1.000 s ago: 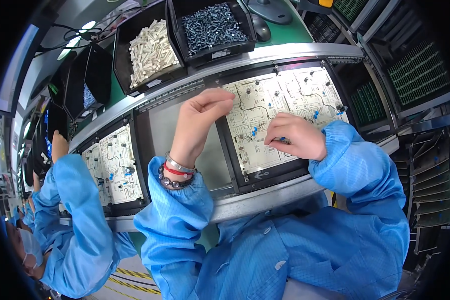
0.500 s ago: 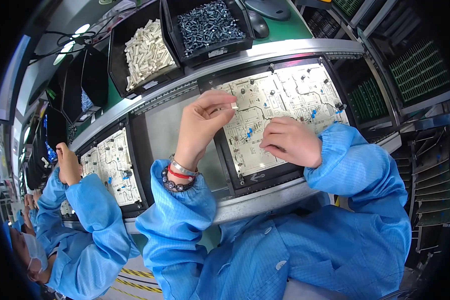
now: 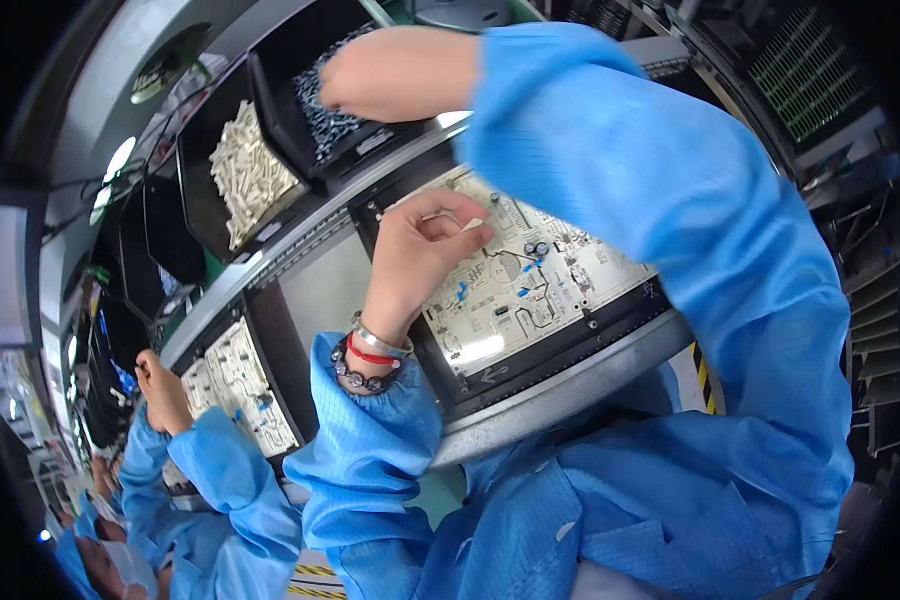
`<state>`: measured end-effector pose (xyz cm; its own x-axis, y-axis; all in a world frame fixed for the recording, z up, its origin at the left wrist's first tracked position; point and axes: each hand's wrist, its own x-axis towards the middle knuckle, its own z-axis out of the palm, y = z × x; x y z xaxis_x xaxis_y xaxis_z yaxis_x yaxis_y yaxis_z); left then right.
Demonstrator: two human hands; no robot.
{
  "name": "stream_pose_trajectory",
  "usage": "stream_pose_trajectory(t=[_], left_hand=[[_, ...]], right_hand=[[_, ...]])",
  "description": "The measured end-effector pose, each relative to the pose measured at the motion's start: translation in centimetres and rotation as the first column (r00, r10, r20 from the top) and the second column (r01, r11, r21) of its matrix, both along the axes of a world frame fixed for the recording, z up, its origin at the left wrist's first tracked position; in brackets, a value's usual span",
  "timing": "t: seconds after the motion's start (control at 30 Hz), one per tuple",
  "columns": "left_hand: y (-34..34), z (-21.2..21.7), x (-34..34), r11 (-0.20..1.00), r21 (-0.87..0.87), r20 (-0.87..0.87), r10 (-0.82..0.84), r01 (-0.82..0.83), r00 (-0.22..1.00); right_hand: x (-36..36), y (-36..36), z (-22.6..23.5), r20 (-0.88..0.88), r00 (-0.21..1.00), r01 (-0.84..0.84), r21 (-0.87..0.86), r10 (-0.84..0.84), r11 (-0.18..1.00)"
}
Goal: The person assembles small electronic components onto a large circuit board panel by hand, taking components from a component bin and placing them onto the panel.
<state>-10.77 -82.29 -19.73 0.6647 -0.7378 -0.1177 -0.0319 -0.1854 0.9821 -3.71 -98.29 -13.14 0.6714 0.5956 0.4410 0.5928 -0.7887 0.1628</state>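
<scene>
My left hand (image 3: 417, 255), with bracelets at its wrist, pinches a small white plastic piece (image 3: 473, 226) above the left part of a pale circuit board (image 3: 510, 300). Blue and black components stand on that board, which sits in a black frame (image 3: 505, 375). My right hand (image 3: 400, 75) reaches over a black bin (image 3: 282, 95) of small dark-blue components (image 3: 320, 125). Its fingertips point down at the parts and are blurred, so I cannot see whether they grip one. My right sleeve hides the board's far right part.
Left of the blue parts stands a black bin of white plastic pieces (image 3: 250, 185). A metal rail (image 3: 560, 375) runs along the near edge. At the left, a co-worker's hand (image 3: 162, 390) is by another circuit board (image 3: 235, 375). Racks (image 3: 805, 75) stand at the right.
My right hand has left the board and swung up and left to the bin of blue components. My left hand still holds the white piece over the board. The view has turned.
</scene>
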Motion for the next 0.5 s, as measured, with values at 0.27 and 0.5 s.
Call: stream_pose_trajectory(t=[0.27, 0.5], left_hand=[[-2.5, -0.8, 0.1, 0.985, 0.149, -0.089, 0.1, -0.086, 0.991], [-2.2, -2.2, -0.3, 0.999, -0.028, -0.369, 0.003, -0.014, 0.93]], right_hand=[[5.0, 0.7, -4.4, -0.135, 0.981, 0.122, -0.12, -0.138, 0.985], [3.8, -0.2, -3.8, -0.161, 0.973, 0.145, -0.127, -0.165, 0.981]])
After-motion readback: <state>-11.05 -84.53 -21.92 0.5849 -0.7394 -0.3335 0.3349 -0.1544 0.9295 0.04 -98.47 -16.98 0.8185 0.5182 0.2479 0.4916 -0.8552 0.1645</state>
